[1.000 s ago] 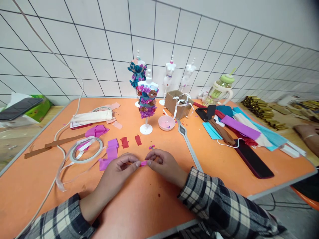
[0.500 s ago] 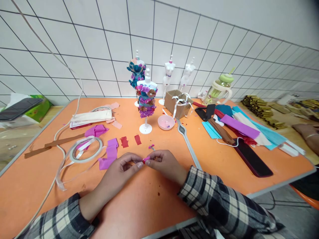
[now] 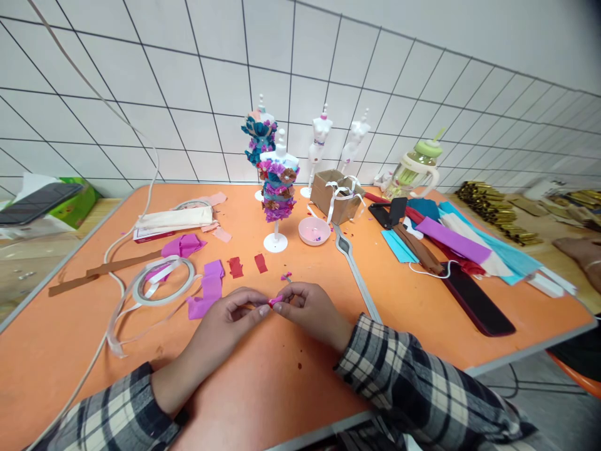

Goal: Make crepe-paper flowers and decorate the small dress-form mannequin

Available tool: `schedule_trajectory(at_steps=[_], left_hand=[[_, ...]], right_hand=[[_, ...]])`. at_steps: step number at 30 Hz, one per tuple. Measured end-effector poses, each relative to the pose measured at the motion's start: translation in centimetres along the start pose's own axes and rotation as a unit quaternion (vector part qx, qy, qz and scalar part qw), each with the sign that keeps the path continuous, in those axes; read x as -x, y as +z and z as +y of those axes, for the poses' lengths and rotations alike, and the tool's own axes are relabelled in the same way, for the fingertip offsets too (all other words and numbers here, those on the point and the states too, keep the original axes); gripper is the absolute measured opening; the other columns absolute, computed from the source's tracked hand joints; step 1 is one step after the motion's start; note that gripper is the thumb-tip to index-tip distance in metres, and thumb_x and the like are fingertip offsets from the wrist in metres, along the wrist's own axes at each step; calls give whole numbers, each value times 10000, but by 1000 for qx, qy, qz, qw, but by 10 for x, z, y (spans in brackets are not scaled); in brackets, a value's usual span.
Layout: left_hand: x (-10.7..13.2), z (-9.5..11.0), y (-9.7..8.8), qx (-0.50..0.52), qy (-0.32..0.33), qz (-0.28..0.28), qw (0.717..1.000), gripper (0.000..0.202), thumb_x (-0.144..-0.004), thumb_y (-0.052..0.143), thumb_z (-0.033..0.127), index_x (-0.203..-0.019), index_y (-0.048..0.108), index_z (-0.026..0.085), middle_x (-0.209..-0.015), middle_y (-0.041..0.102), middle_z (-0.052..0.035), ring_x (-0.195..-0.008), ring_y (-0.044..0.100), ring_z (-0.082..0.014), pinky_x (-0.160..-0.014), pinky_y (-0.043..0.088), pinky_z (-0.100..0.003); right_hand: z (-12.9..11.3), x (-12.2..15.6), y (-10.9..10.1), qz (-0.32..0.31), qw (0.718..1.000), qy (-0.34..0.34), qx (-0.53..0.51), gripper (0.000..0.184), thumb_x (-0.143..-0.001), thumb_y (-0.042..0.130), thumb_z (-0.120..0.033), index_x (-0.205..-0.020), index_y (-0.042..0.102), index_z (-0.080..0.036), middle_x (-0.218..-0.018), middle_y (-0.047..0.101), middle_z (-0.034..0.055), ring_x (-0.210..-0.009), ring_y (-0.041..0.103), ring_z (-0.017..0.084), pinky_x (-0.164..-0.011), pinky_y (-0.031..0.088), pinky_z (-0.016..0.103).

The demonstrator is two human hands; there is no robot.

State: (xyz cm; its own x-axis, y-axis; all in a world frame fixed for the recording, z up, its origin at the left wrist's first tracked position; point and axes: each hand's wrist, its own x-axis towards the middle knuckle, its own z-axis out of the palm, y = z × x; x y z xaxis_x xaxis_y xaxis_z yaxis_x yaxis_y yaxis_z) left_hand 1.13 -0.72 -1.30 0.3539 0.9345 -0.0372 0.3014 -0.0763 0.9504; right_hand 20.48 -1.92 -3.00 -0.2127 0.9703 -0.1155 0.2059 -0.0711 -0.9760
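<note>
Between my fingertips is a small pink and red piece of crepe paper (image 3: 275, 302), low over the orange table (image 3: 263, 388). My left hand (image 3: 233, 319) pinches it from the left, and my right hand (image 3: 312, 313) from the right; the fingers partly hide it. Just beyond lies a tiny pink and grey scrap (image 3: 286, 276). Two red paper pieces (image 3: 236, 267) rest farther off, and a purple crepe strip (image 3: 212, 285) is left of them. Behind stands a mini mannequin (image 3: 278, 188) covered in purple, blue and brown paper flowers.
A pink bowl (image 3: 314, 232) and cardboard box (image 3: 339, 197) sit beyond my hands. Left are a tape roll (image 3: 190, 275) and a cable (image 3: 106, 257). Right are a zipper-like grey strip (image 3: 359, 282), a phone (image 3: 479, 304), coloured crepe sheets (image 3: 453, 240) and a bottle (image 3: 413, 166). Another person's hand (image 3: 580, 252) shows far right.
The view has shifted very slightly. Both hands stay in place, still pinching the small pink and red crepe paper, whose visible part has turned slightly.
</note>
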Motion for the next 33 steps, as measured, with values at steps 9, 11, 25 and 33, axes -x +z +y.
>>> schedule_trajectory(at_steps=[9, 11, 25, 33], left_hand=[[-1, -1, -1, -27, 6, 16, 999, 184, -793, 666, 375, -756, 734, 207, -820, 755, -48, -811, 686, -228, -759, 540, -312], [0, -1, -2, -52, 25, 20, 998, 168, -799, 652, 353, -747, 726, 211, -813, 746, -48, -795, 679, -221, -747, 540, -308], [-1, 0, -1, -106, 79, -5, 991, 204, -841, 614, 344, -705, 714, 231, -754, 716, -29, -725, 659, -202, -721, 522, -297], [2, 1, 3, -71, 61, 12, 996, 151, -793, 676, 356, -817, 715, 211, -905, 733, -65, -882, 682, -237, -849, 524, -350]], right_hand=[[-5, 4, 0, 6, 997, -31, 64, 227, -768, 672, -264, -975, 663, -171, -750, 583, -42, -520, 388, 59, -510, 317, 209], [-6, 4, -3, 26, 996, -42, 68, 333, -767, 630, -186, -1100, 629, -190, -804, 586, -44, -498, 377, 52, -505, 325, 209], [-7, 2, -6, 21, 989, -94, 110, 48, -747, 707, -166, -787, 728, -184, -704, 564, -26, -596, 430, 90, -583, 361, 231], [-10, 3, 0, 48, 996, -49, 62, 50, -722, 694, -186, -769, 688, -170, -677, 530, -41, -547, 386, 77, -536, 331, 226]])
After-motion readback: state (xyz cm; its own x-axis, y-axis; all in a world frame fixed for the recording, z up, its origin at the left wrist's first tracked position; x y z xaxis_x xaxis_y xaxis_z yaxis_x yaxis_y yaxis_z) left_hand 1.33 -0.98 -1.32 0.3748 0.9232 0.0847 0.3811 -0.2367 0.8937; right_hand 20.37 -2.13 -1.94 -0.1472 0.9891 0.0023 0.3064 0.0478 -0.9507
